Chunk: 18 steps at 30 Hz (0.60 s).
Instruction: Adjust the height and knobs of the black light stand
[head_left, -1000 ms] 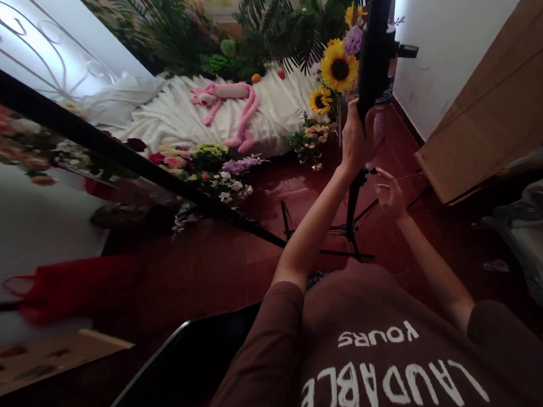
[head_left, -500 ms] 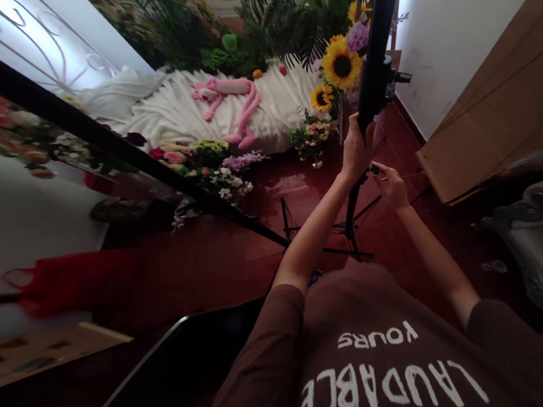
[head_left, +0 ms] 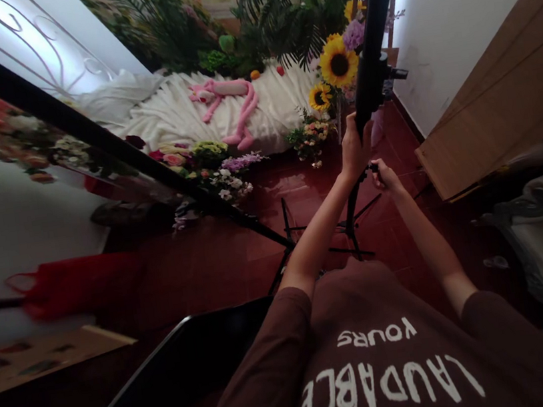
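My left hand (head_left: 353, 150) is wrapped round the black pole of a light stand (head_left: 372, 41), just under a thick collar. The pole rises past the top edge and leans to the right. Lower down, my right hand (head_left: 385, 176) has its fingers closed at a small black tightening knob (head_left: 373, 167) on the side of the same stand. Another knob (head_left: 399, 73) sticks out to the right higher up. Thin tripod legs (head_left: 353, 236) spread on the dark red floor below my hands.
A second black pole (head_left: 105, 139) slants across the left. Ahead, a pink plush toy (head_left: 235, 88) lies on white draped cloth (head_left: 158, 118), with sunflowers (head_left: 338, 62) beside it. A wooden panel (head_left: 493, 91) leans at right; a black-edged panel (head_left: 174, 372) stands lower left.
The fingers of my right hand were more extended by the knob and are now curled in at it. My left hand keeps its hold on the pole.
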Tool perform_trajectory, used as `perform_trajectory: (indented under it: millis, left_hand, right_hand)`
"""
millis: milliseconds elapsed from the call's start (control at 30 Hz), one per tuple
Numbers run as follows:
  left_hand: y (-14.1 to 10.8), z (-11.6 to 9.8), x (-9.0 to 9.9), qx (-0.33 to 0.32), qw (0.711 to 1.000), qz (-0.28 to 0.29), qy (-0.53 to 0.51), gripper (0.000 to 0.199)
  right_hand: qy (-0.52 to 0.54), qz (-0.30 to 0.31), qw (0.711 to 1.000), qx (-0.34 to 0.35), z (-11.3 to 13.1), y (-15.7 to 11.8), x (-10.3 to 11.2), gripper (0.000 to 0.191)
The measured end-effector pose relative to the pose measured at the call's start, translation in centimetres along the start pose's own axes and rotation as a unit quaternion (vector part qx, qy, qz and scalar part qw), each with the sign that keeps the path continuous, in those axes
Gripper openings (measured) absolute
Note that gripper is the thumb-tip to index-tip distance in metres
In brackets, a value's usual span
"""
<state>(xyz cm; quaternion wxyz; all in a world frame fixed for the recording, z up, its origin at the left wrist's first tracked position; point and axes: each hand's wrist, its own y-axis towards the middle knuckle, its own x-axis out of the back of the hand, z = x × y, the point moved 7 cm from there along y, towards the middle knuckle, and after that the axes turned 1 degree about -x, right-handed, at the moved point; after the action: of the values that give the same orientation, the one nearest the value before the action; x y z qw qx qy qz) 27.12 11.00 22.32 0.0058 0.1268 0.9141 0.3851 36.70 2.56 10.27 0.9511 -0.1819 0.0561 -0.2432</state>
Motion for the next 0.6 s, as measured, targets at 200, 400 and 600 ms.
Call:
perform_trajectory:
  millis: [200, 400, 600]
  left_hand:
    - [-0.2, 0.0, -0.2, 0.007, 1.0, -0.008, 0.003, 0.047]
    - [-1.2, 0.5, -0.1, 0.029, 0.999, -0.014, -0.001, 0.045]
    - [-9.6, 3.7, 4.0, 0.089, 0.996, 0.024, -0.014, 0.039]
  right_hand:
    - [0.084, 0.103, 0.982, -0.131, 0.3, -0.8, -1.1, 0.043]
    - [0.189, 0.093, 0.967, -0.141, 0.2, -1.4, -1.6, 0.038]
    - [0.269, 0.018, 0.962, -0.032, -1.8, -1.9, -1.6, 0.043]
